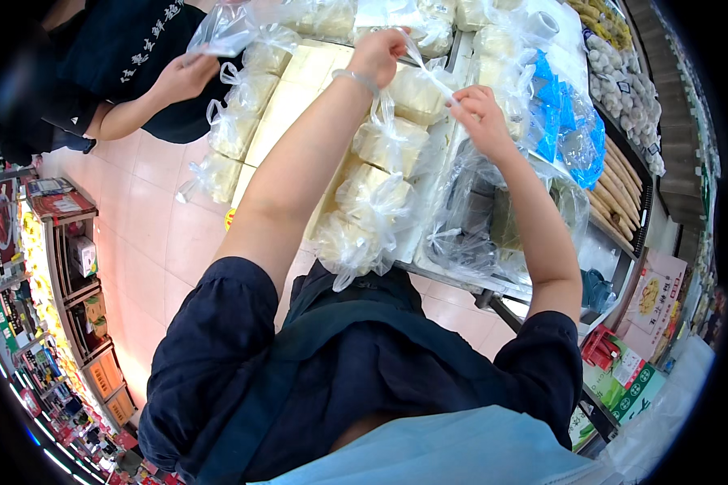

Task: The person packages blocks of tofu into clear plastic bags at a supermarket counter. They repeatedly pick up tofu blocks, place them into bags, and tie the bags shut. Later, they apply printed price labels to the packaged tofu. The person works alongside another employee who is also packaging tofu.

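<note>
My left hand (377, 56), with a pale bangle at the wrist, pinches one end of a stretched, twisted strip of clear plastic bag (426, 70). The fingers of my right hand (480, 120) grip its lower end, so the strip runs taut between both hands. Just under it sits a bagged block of tofu (421, 91); whether the strip belongs to that bag cannot be told. Nearer my body, knotted bags of tofu (391, 145) stand in a row. Left of my forearm lies a large pale slab of tofu (300, 76), scored into blocks, partly hidden by the arm.
More bagged tofu (233, 130) lines the slab's left edge. A co-worker's hand (188, 77) holds a clear bag (224, 30) at the upper left. To the right are blue plastic packets (552, 103), dark bagged goods (476, 209), long pale roots (616, 188) and netted garlic (622, 91).
</note>
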Available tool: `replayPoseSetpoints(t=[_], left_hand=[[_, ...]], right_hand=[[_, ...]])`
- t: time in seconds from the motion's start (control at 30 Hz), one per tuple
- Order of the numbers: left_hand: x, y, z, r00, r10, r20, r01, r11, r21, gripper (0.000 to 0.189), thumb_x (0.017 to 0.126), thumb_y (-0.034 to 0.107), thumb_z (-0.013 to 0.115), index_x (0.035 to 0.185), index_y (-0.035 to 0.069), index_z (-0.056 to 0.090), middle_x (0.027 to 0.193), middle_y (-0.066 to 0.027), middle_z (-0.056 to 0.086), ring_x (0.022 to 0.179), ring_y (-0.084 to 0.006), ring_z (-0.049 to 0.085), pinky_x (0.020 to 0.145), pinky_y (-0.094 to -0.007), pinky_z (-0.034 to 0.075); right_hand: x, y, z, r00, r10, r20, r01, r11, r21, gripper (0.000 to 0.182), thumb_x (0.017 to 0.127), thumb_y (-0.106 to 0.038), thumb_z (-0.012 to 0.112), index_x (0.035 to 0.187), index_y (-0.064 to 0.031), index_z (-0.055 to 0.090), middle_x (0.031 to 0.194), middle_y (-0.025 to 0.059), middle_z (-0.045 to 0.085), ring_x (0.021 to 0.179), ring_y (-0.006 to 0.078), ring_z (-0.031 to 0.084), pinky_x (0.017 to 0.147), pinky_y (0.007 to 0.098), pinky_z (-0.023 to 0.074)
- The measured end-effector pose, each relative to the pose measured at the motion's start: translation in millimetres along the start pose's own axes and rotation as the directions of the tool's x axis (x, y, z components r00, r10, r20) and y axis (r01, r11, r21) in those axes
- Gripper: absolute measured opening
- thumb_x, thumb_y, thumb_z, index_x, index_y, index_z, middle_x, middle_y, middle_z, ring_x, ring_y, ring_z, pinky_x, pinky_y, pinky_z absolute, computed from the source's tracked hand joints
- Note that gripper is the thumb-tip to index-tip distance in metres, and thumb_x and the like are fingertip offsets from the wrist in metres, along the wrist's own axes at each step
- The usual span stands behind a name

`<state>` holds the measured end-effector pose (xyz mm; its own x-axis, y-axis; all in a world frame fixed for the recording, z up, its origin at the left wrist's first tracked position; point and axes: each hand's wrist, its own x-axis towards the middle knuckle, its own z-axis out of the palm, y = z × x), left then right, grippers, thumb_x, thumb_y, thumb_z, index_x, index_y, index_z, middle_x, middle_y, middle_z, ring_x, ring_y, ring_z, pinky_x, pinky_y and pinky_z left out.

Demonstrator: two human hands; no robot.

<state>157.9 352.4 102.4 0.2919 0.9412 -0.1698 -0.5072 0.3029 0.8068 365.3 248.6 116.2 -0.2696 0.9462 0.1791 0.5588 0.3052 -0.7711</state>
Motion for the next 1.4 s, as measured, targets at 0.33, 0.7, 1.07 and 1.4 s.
replayPoseSetpoints(t=[0.33, 0.7, 1.07, 1.4], left_hand=[[-48.8, 16.9, 18.3, 0.931, -0.177, 0.318, 0.054, 0.932, 0.360, 0.015, 0.077, 0.004, 0.061, 0.091, 0.000, 0.064, 0.085, -0.0042, 0.062, 0.073, -0.0108, 0.056, 0.071, -0.0238, 0.045], [-6.6, 27.9, -2.8, 0.919, -0.366, -0.149, 0.294, 0.886, -0.359, 0.014, 0.084, 0.019, 0.058, 0.077, 0.007, 0.055, 0.066, 0.0033, 0.047, 0.059, -0.0099, 0.042, 0.059, -0.0247, 0.038], [-104.9, 14.0, 14.1, 0.791, 0.478, 0.382, -0.527, 0.213, 0.823, 0.047, 0.073, 0.018, 0.067, 0.115, 0.000, 0.053, 0.121, -0.0212, 0.045, 0.111, -0.0346, 0.044, 0.094, -0.0390, 0.037], [-240.7, 58.3, 6.1, 0.736, 0.252, 0.629, -0.658, 0.487, 0.574, 0.021, 0.078, 0.004, 0.060, 0.099, 0.004, 0.063, 0.104, -0.0077, 0.058, 0.087, -0.0175, 0.057, 0.072, -0.0270, 0.046]], right_hand=[[50.4, -26.4, 19.1, 0.983, 0.089, -0.158, -0.085, 0.996, 0.032, 0.027, 0.082, -0.008, 0.057, 0.108, -0.0024, 0.063, 0.094, 0.0065, 0.065, 0.077, 0.0131, 0.059, 0.070, 0.0265, 0.0476], [-6.8, -33.5, 16.6, 0.944, -0.141, 0.300, 0.319, 0.629, -0.709, 0.025, 0.075, -0.013, 0.061, 0.101, -0.0084, 0.062, 0.107, 0.0059, 0.057, 0.097, 0.0226, 0.050, 0.083, 0.0375, 0.0373], [-201.2, -248.1, -129.8, 0.426, -0.789, -0.442, -0.180, 0.405, -0.897, 0.020, 0.078, 0.001, 0.057, 0.098, 0.0036, 0.061, 0.106, 0.0168, 0.060, 0.102, 0.0330, 0.055, 0.087, 0.0408, 0.0440], [-331.2, -308.0, -188.3, 0.688, -0.571, -0.448, -0.726, -0.546, -0.417, 0.020, 0.079, -0.027, 0.063, 0.099, -0.0268, 0.064, 0.118, -0.0133, 0.056, 0.105, 0.0078, 0.051, 0.093, 0.0330, 0.0262]])
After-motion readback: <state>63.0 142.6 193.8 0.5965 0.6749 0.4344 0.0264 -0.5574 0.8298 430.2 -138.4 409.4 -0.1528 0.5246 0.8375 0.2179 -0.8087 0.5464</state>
